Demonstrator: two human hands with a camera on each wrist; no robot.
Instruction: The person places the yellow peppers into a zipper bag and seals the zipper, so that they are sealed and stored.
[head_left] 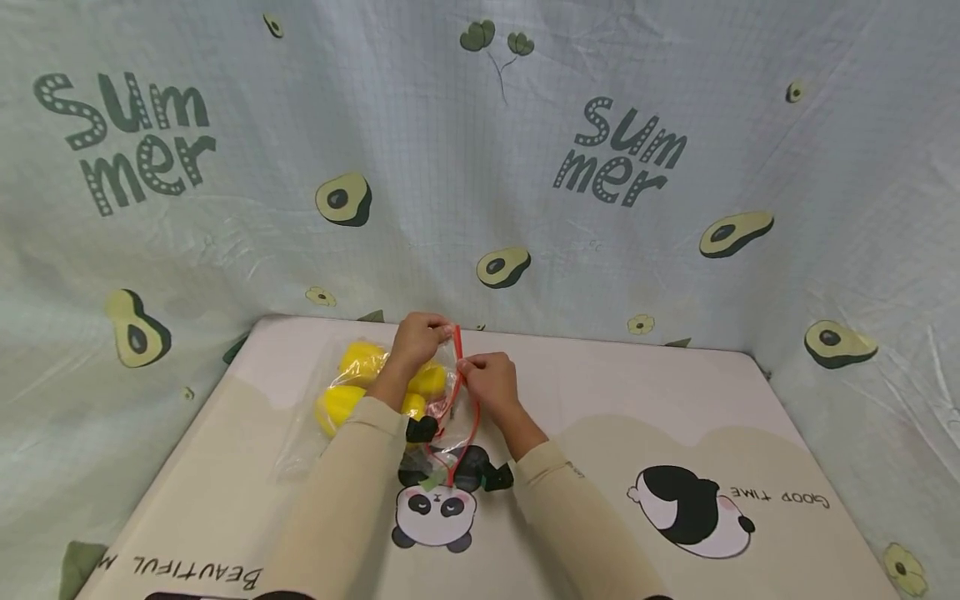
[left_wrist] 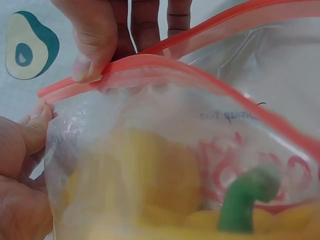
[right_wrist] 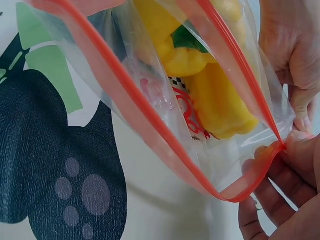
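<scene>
A clear zip bag (head_left: 298, 442) with a red zip strip (right_wrist: 150, 130) lies on the table, holding several yellow bell peppers (head_left: 339, 407). In the right wrist view, one yellow pepper (right_wrist: 220, 102) shows through the plastic, and the bag's mouth gapes between two red strips. A green stem (left_wrist: 240, 202) appears blurred in the left wrist view. My left hand (head_left: 420, 340) pinches the far end of the red strip at the bag's corner. Just nearer to me, my right hand (head_left: 491, 383) pinches the same strip between thumb and fingers. Red lettering marks the bag.
The pale table cover (head_left: 600, 383) has a printed panda (head_left: 437, 508) below the bag and a printed black-and-white dog (head_left: 693, 512) at the right. A hanging cloth (head_left: 420, 125) with avocado prints encloses the table's back and sides.
</scene>
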